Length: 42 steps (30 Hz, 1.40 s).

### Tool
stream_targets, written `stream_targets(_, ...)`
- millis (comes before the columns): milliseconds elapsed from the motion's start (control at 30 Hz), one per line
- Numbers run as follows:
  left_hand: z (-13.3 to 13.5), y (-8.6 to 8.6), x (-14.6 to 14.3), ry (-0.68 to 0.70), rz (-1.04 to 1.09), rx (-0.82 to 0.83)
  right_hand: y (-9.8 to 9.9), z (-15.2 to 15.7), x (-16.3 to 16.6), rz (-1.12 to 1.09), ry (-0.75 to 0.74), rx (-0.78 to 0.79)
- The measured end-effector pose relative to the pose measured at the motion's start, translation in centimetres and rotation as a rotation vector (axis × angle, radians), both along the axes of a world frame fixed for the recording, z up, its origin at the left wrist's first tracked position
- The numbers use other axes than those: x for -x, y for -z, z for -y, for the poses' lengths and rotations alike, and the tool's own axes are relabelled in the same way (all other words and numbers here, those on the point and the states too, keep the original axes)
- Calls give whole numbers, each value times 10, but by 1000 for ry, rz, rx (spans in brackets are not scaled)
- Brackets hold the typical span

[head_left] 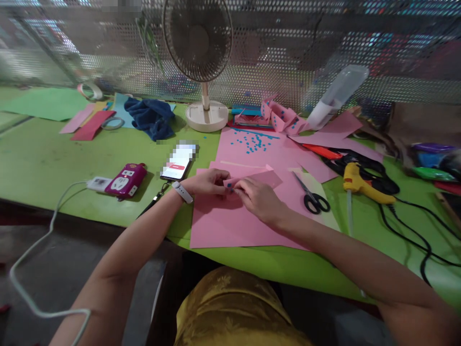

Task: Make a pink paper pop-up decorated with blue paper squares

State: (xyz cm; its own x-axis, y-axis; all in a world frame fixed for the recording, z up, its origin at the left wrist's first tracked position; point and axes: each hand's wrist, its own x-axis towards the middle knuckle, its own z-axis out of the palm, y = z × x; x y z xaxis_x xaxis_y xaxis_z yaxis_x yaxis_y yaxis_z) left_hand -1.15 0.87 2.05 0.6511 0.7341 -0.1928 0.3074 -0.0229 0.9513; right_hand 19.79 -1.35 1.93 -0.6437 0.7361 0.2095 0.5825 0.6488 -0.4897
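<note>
While the left hand (211,182) pinches the pink strip (268,179), the right hand (260,198) — nearly closed — grips it.

We see a green table (68,161), on it a fan (199,53), phone (177,164), purple socket block (127,181), large pink sheet (226,226), green paper sheet (43,103).

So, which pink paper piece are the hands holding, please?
The narrow strip with blue at its left end, between left hand and right hand; the other pink pieces lie unheld.
</note>
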Motion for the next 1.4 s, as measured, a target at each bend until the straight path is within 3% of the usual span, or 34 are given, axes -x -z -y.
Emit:
stream_targets(467, 1, -3, -2, 1, 53, 44, 2, 2, 1, -44, -22, -50)
stream_targets(733, 0, 3, -1, -19, 71, 12, -10, -11, -12, -90, 72, -241)
stream_targets(1000, 0, 2, -1, -29, 59, 19, -4, -34, -23, -29, -30, -86)
stream_targets(1400, 2, 7, -6, -85, -67, -84, -5, -30, -22, -139, 35, -75)
